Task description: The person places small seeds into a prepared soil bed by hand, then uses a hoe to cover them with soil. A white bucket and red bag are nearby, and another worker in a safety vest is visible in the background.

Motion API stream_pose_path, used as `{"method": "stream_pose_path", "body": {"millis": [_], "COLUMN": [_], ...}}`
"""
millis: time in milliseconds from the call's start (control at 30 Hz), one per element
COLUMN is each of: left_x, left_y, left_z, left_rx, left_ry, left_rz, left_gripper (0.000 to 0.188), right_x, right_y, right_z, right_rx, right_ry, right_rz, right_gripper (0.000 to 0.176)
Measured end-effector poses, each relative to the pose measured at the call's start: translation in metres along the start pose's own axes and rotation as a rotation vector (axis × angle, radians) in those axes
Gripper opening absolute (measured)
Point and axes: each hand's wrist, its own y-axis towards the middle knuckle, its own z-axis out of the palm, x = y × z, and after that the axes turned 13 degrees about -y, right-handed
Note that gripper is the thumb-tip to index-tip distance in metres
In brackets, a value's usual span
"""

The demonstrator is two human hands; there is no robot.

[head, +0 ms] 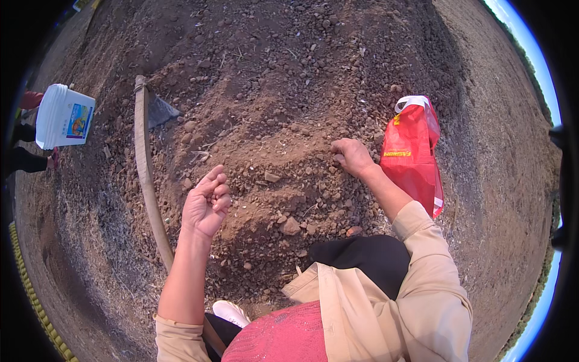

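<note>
My left hand (pixel 208 203) is raised over the loose soil, palm up, with its fingers curled in. Whether anything small lies within those fingers cannot be made out. My right hand (pixel 355 157) reaches over the soil ridge (pixel 289 149), knuckles up and fingertips bent down; what they may pinch is hidden. A red plastic bag (pixel 409 158) with white handles and yellow writing lies just beyond the right wrist. Left of my left hand, a hoe's wooden handle (pixel 144 158) runs from beneath my forearm up to its metal blade (pixel 160 112), which rests in the soil.
At the far left another person's sleeve (pixel 30 99) and dark-clad leg (pixel 29 159) show beside a white plastic bucket (pixel 61 122) with a picture label. Stones (pixel 290 226) and clods dot the ground. My white shoe (pixel 230 312) stands at the ridge's near end. A yellow edging (pixel 34 296) curves along the lower left.
</note>
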Motion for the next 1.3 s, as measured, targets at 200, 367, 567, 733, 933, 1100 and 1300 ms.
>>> {"method": "stream_pose_path", "body": {"millis": [200,367,567,733,933,1100,1300], "left_x": [0.005,0.019,0.022,0.011,0.012,0.013,0.007], "left_y": [-0.001,-0.004,-0.002,-0.001,-0.003,-0.003,-0.003], "left_z": [0.002,0.012,0.009,0.003,0.010,0.015,0.012], "left_rx": [0.010,-0.064,-0.063,-0.014,0.035,0.021,0.052], "left_ry": [0.085,0.379,0.254,0.082,0.017,0.005,-0.062], "left_rz": [-0.032,-0.046,-0.160,-0.071,-0.039,-0.010,-0.025], "left_gripper": [0.026,0.024,0.026,0.026,0.031,0.038,0.029], "right_x": [0.024,0.126,0.120,0.068,0.083,0.096,0.046], "right_y": [0.007,0.025,0.079,0.057,0.010,-0.026,0.008], "right_z": [-0.029,-0.046,-0.039,-0.014,-0.012,-0.013,-0.011], "right_rx": [-0.003,-0.090,-0.180,0.152,0.116,0.145,0.128], "right_ry": [0.017,0.605,0.050,-0.310,-0.251,-0.167,0.430], "right_rz": [0.044,-0.404,-0.274,-0.067,-0.186,-0.264,-0.220], "right_gripper": [0.016,0.018,0.050,0.059,0.060,0.062,0.029]}}
